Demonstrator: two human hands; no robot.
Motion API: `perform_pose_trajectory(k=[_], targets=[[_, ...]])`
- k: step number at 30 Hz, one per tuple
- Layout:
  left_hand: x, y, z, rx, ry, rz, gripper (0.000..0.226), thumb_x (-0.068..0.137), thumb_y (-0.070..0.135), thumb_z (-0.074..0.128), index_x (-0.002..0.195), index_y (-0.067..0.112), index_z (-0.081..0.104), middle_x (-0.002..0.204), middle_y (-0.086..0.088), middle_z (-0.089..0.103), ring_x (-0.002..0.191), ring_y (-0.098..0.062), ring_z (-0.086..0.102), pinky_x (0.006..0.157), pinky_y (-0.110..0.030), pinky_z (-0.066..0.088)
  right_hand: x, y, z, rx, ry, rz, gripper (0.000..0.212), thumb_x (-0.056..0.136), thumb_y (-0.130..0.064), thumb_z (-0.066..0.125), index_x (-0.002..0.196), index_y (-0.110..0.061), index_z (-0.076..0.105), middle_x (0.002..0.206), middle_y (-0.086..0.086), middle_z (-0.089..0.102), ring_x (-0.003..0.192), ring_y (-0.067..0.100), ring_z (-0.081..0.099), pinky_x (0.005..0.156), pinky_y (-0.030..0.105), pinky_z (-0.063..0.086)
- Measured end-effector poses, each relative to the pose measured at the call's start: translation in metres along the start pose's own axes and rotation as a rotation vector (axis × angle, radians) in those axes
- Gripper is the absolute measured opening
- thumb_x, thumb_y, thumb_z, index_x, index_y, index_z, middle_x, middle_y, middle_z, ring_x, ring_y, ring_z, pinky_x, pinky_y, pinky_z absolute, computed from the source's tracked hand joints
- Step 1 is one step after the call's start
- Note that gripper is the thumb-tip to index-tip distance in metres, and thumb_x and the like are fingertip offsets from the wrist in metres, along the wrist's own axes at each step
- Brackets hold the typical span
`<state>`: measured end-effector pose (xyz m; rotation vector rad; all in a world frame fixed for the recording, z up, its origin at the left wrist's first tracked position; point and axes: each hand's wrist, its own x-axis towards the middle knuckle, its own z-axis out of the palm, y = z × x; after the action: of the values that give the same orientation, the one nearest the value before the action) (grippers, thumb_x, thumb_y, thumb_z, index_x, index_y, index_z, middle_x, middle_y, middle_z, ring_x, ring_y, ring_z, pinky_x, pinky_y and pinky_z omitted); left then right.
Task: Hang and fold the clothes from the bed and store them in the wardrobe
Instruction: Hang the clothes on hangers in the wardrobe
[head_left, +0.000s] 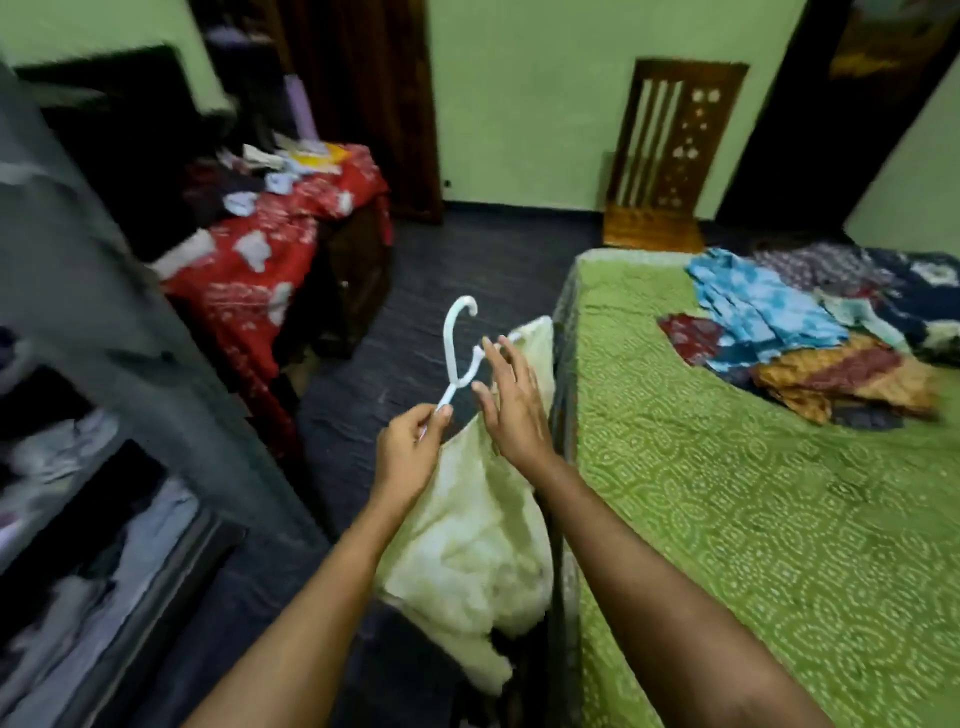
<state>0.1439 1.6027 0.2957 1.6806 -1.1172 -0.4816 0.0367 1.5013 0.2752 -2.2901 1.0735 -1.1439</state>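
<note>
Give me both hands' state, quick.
Left hand: pinches an arm of the white hanger.
Right hand: open, fingers straight, by the hanger's neck.

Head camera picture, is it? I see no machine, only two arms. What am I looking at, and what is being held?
There is no machine here. A person wears one wide-angle camera on the head, looking forward and down, so the arms are that person's own. The left hand pinches one end of a white hanger, and a pale cream garment hangs from it. The right hand is open with straight fingers, close to the hanger; whether it touches it is unclear. To the right is the bed with a green patterned cover, and a pile of coloured clothes lies on it. At the left edge are the wardrobe shelves, which are blurred.
</note>
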Motion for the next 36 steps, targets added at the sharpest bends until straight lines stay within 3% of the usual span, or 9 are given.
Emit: perform_pose_trajectory(k=[5, 11, 14, 17, 21, 23, 27, 33, 36], targets=[[-0.036, -0.007, -0.131, 0.153, 0.120, 0.057, 0.032, 0.085, 0.046, 0.050, 0.081, 0.021, 0.068, 0.070, 0.001, 0.066, 0.068, -0.011, 0.058, 0.065, -0.031, 0.044, 0.010, -0.111, 0.028, -0.168, 0.097, -0.300, 0.023, 0.088, -0.020, 0.051, 0.104, -0.011, 0.065, 0.099, 0.008, 0.063, 0.095, 0.025, 0.056, 0.089, 0.039, 0.037], [-0.065, 0.018, -0.254, 0.585, 0.698, 0.114, 0.036, 0.090, 0.036, 0.045, 0.098, 0.010, 0.068, 0.092, -0.017, 0.065, 0.090, -0.037, 0.055, 0.078, -0.042, 0.039, 0.015, -0.261, 0.025, -0.258, 0.051, -0.607, 0.014, 0.073, -0.018, 0.075, 0.076, -0.013, 0.063, 0.068, 0.006, 0.055, 0.054, 0.026, 0.056, 0.039, 0.029, 0.036], [-0.069, 0.056, -0.284, 0.389, 0.952, 0.075, 0.019, 0.088, 0.020, 0.059, 0.093, 0.004, 0.068, 0.095, -0.020, 0.066, 0.094, -0.037, 0.056, 0.083, -0.039, 0.035, 0.014, -0.329, 0.029, -0.129, -0.020, -0.562, 0.010, 0.084, -0.018, 0.065, 0.083, -0.008, 0.061, 0.082, 0.011, 0.059, 0.071, 0.031, 0.061, 0.047, 0.033, 0.039], [-0.062, 0.082, -0.314, 0.028, 0.806, -0.045, 0.027, 0.090, 0.025, 0.058, 0.093, 0.000, 0.068, 0.096, -0.020, 0.069, 0.094, -0.031, 0.063, 0.082, -0.034, 0.043, 0.016, -0.385, 0.035, 0.033, -0.209, -0.417, 0.021, 0.095, -0.018, 0.048, 0.092, -0.001, 0.060, 0.101, 0.019, 0.058, 0.096, 0.037, 0.056, 0.069, 0.040, 0.039], [-0.039, 0.073, -0.354, -0.326, 0.809, -0.133, 0.070, 0.049, 0.058, 0.070, 0.095, 0.004, 0.067, 0.097, -0.020, 0.069, 0.094, -0.034, 0.066, 0.090, -0.052, 0.050, 0.022, -0.429, 0.034, 0.281, -0.383, -0.345, 0.024, 0.092, -0.011, 0.049, 0.089, 0.005, 0.067, 0.093, 0.027, 0.066, 0.092, 0.037, 0.060, 0.062, 0.028, 0.029], [-0.027, 0.064, -0.370, -0.434, 0.803, -0.129, 0.065, 0.048, 0.049, 0.079, 0.092, 0.002, 0.066, 0.088, -0.018, 0.068, 0.082, -0.029, 0.066, 0.085, -0.056, 0.052, 0.027, -0.438, 0.032, 0.319, -0.444, -0.327, 0.021, 0.090, -0.008, 0.051, 0.092, 0.003, 0.069, 0.092, 0.023, 0.068, 0.092, 0.032, 0.063, 0.064, 0.025, 0.036], [-0.045, 0.105, -0.381, -0.410, 0.845, -0.186, 0.034, 0.057, 0.025, 0.084, 0.068, 0.014, 0.054, 0.075, -0.015, 0.064, 0.070, -0.027, 0.063, 0.076, -0.050, 0.056, 0.039, -0.447, 0.024, 0.548, -0.597, -0.247, 0.012, 0.085, -0.001, 0.062, 0.092, 0.004, 0.071, 0.083, 0.022, 0.070, 0.066, 0.025, 0.066, 0.069, 0.034, 0.059], [-0.043, 0.101, -0.414, -0.228, 0.915, -0.453, 0.014, 0.087, -0.008, 0.046, 0.074, -0.007, 0.052, 0.078, -0.023, 0.060, 0.045, -0.027, 0.062, 0.044, -0.033, 0.055, 0.043, -0.443, 0.038, 0.595, -0.674, -0.179, 0.016, 0.084, -0.002, 0.066, 0.099, 0.001, 0.069, 0.097, 0.022, 0.070, 0.066, 0.018, 0.062, 0.052, 0.025, 0.055], [-0.059, 0.106, -0.418, 0.013, 0.990, -0.487, 0.026, 0.087, 0.003, 0.043, 0.105, -0.005, 0.059, 0.108, -0.025, 0.062, 0.094, -0.036, 0.065, 0.080, -0.042, 0.055, 0.047, -0.434, 0.055, 0.398, -0.526, -0.272, 0.023, 0.085, -0.011, 0.067, 0.106, -0.003, 0.069, 0.102, 0.014, 0.070, 0.090, 0.019, 0.064, 0.079, 0.026, 0.052]])
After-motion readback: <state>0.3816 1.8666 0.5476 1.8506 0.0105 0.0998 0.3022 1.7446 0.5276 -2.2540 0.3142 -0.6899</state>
